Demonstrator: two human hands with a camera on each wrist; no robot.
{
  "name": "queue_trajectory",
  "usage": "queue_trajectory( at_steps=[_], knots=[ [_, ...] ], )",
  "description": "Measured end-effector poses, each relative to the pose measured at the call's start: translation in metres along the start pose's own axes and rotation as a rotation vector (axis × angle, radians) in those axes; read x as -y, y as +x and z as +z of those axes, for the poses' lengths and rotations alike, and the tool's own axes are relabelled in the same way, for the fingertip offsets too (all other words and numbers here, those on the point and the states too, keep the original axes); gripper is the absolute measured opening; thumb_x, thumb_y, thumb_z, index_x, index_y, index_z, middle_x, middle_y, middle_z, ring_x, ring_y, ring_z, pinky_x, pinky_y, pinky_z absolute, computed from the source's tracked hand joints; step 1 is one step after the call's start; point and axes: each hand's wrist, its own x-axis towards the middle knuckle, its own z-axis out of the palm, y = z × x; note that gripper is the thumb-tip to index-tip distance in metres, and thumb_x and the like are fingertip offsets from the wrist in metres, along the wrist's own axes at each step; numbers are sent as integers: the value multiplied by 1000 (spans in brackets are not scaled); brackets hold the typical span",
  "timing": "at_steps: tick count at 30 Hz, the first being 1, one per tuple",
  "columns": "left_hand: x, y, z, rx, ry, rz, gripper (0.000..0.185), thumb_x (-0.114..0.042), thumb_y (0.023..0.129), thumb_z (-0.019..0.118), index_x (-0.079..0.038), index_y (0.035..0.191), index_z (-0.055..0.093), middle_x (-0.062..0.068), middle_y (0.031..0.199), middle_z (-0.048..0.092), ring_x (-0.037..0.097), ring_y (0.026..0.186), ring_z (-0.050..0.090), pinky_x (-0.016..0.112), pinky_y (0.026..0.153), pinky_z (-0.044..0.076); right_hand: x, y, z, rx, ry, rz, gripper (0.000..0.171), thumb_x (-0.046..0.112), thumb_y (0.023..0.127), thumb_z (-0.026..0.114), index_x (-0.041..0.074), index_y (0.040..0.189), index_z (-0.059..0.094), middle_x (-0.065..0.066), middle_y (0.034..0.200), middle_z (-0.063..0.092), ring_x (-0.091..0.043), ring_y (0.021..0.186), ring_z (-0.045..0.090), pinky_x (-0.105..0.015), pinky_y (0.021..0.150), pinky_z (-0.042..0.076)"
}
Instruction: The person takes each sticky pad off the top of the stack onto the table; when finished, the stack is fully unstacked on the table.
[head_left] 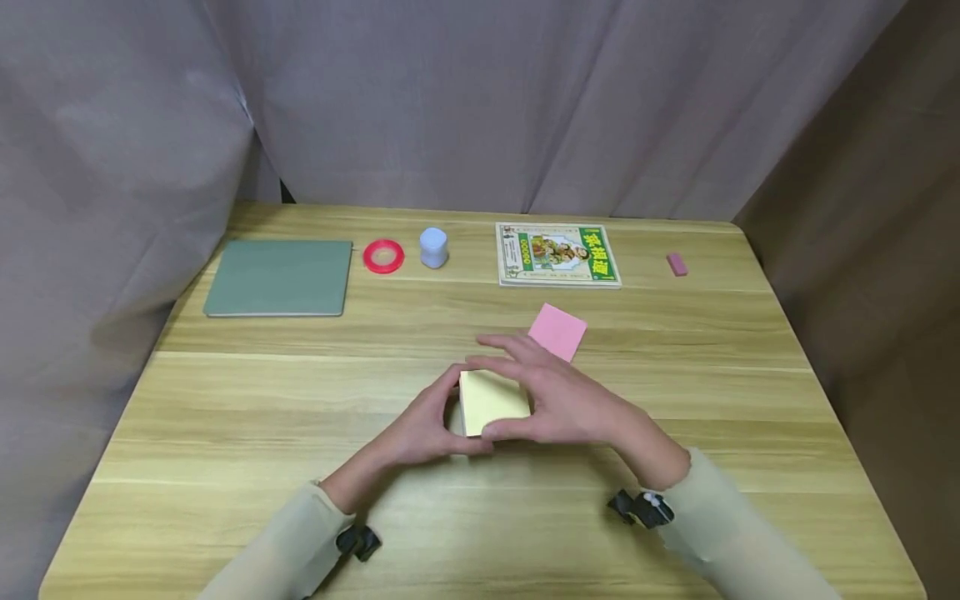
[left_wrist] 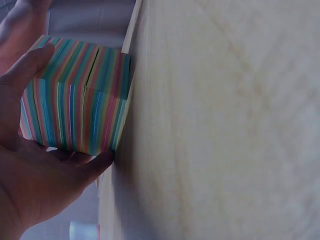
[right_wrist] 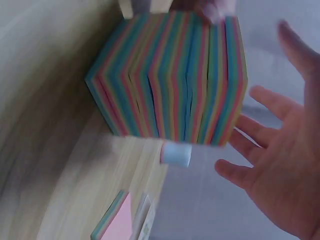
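Observation:
A tall block of sticky notes (head_left: 492, 403), yellow on top, stands on the table between the two hands. Its striped sides of pink, blue, green and yellow layers show in both wrist views. My left hand (head_left: 426, 423) grips the block low from the left, thumb on the near side and fingers around the far side. Over the block's right side, my right hand (head_left: 566, 400) spreads its thumb and fingers around the top; in the right wrist view its fingers look straight and mostly apart from the block. A thinner pink sticky-note pad (head_left: 558, 332) lies just beyond the right hand.
Along the back of the wooden table (head_left: 262, 400) lie a green notebook (head_left: 279, 278), a red tape ring (head_left: 383, 257), a small pale-blue cylinder (head_left: 433, 247), an illustrated booklet (head_left: 558, 255) and a pink eraser (head_left: 677, 264). Grey curtains (head_left: 450, 100) hang behind.

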Motion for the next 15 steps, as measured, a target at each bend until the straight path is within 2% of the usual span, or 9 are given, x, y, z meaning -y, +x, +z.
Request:
queue_trajectory(
  at_steps=[2,5,9,15],
  knots=[
    [0,0,0,3,7,11,85,-26,70,91,-30,138,40,-8,128,55,14,113,53,44,99,39,6,-2,5,41,-64,-42,81,60,80,72,26,148,45,1,154,33,-18,140,29,-47,110,30],
    [0,0,0,6,10,13,83,-30,70,90,-32,137,41,-9,130,55,14,113,53,45,98,40,9,-2,11,71,-127,-71,80,56,80,74,22,147,47,-1,151,38,-17,138,33,-44,111,28],
    [0,-1,0,3,2,-2,84,-35,70,90,-35,138,40,-12,130,55,12,111,53,44,96,42,9,-2,14,72,-142,-73,74,54,82,74,19,143,51,1,147,43,-14,134,37,-39,109,32],
    [0,0,1,-4,-8,20,84,-31,70,90,-32,138,42,-13,130,55,10,116,52,42,104,36,9,-3,10,59,-159,-62,74,51,79,78,19,141,54,2,142,47,-13,129,42,-38,103,38]
  ],
)
